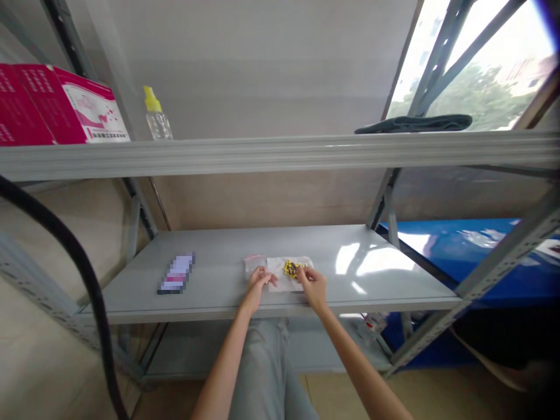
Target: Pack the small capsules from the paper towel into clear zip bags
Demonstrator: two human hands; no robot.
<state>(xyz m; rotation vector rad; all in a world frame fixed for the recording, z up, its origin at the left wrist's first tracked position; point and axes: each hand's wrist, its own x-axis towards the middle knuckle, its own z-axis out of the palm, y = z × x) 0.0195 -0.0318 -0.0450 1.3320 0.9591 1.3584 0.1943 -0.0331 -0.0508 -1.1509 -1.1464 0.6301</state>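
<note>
A white sheet of paper or cloth [275, 266] lies on the grey shelf in front of me. On it sits a small pile of yellow and dark beads or bead-like pieces [289, 268], too small to make out well. My right hand [315, 287] is at the right side of the pile, thumb and fingers pinched together; what is between them cannot be seen. At the sheet's left edge rests my left hand [259, 287], its fingers apart and nothing visible in it. Just behind that hand is a small clear zip bag [252, 259].
A phone with a blurred screen [177, 273] lies to the left on the grey shelf [227, 245]. Above runs an upper shelf [262, 154] with pink boxes [65, 108], a yellow-capped bottle [157, 119] and folded dark cloth [415, 123]. A black hose [74, 251] curves at left.
</note>
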